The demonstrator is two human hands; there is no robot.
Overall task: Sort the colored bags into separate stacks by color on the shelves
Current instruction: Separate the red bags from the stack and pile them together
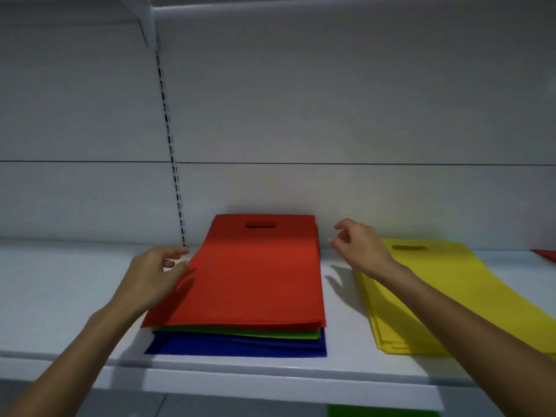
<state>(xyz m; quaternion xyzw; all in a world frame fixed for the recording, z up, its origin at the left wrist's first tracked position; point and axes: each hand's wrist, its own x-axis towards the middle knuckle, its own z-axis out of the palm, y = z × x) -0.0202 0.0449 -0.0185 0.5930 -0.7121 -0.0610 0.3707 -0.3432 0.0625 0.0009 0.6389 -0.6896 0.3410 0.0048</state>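
Fingers [177, 253] of the left hand [150, 278] met the nine-o'clock edge of the red bag [258, 275] (pinch unclear); the right hand [359, 251] hovered empty, loosely curled, at three o'clock. The red bag, topping a green bag [240, 332] and blue bag [240, 347] on the shelf [75, 296], looked light and limp, best peeled by an edge. A yellow stack [445, 296] lay beyond, not obstructing.

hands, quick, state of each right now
Left hand: fingers curled at the red bag, on its left edge; grip cannot be told.
Right hand: open, loosely curled, holding nothing.
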